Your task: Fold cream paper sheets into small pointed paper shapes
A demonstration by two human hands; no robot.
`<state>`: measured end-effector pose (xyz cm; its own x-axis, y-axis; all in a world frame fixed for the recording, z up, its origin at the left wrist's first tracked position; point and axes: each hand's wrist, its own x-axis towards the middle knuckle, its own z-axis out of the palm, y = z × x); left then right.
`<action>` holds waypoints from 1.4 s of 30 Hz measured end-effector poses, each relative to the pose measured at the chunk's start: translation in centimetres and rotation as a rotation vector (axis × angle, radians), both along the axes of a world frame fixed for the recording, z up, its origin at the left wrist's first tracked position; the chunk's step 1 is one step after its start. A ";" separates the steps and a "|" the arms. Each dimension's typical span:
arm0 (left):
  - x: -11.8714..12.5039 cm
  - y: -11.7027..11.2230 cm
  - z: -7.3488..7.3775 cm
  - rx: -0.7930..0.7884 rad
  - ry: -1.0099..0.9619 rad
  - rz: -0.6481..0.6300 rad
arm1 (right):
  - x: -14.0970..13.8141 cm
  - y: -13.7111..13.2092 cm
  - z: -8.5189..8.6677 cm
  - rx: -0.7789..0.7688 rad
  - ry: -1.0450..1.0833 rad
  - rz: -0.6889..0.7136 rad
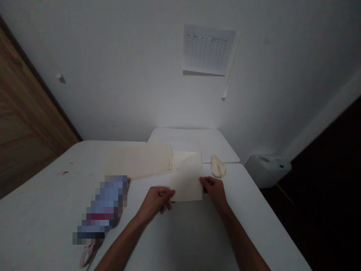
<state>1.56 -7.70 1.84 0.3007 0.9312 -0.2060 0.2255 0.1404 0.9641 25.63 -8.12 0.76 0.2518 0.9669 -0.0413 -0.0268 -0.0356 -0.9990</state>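
Observation:
Between my two hands is a cream-coloured sheet of paper (186, 176), roughly rectangular, held just above the white table. My left hand (160, 197) pinches its lower left corner between thumb and fingers. On the other side, my right hand (213, 187) grips the right edge, thumb on top and fingers behind. A stack of similar cream sheets (139, 160) lies flat to the left, its right end close to the held sheet. Just beyond my right hand rests a small folded cream paper piece (218, 167) with a pointed top.
A blurred-out bluish item (104, 207) with a pinkish strap lies left of my left forearm. The white table (42, 210) meets a wall bearing a printed chart (208, 49). A white plastic container (266, 169) stands beyond the table's right edge. Wooden panelling (31, 101) is at far left.

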 end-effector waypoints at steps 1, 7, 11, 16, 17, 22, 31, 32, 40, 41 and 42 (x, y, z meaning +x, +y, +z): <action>0.0 0.0 -0.1 0.003 -0.001 -0.001 | 0.0 0.0 0.0 -0.001 0.004 0.002; 0.1 -0.1 0.2 0.003 0.007 0.064 | -0.1 0.1 -0.3 -0.034 0.034 0.052; 0.1 0.0 0.3 0.009 0.038 0.084 | -0.1 -0.1 -0.3 -0.064 0.016 0.094; -0.1 -0.4 0.4 0.017 0.147 0.061 | -0.3 -1.0 -0.3 -0.034 -0.130 0.090; -0.1 -0.5 0.5 0.018 0.173 0.053 | -0.3 -1.3 -0.3 -0.017 -0.205 0.083; -0.2 -1.0 0.7 0.037 0.332 0.019 | -0.4 -2.1 -0.7 0.026 -0.460 0.080; -0.2 -0.8 -0.9 0.178 0.558 -0.028 | -0.8 -2.9 0.1 0.030 -0.839 0.090; -0.3 -0.9 -1.0 0.198 0.582 -0.033 | -0.7 -2.9 0.2 0.054 -0.920 0.099; -0.3 -0.9 -0.4 0.279 0.721 -0.096 | 1.2 -1.9 -0.3 0.434 -1.124 0.426; -0.3 -0.8 -0.3 0.279 0.737 -0.100 | 1.4 -1.8 -0.4 0.454 -1.118 0.443; -0.2 -0.7 -0.2 0.278 0.753 -0.101 | 1.6 -1.6 -0.5 0.468 -1.113 0.454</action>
<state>1.35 -8.43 1.60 0.2589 0.9539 -0.1520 0.8270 -0.1377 0.5450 27.26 -9.73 0.28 -0.4219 0.8399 0.3413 0.7462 0.5355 -0.3955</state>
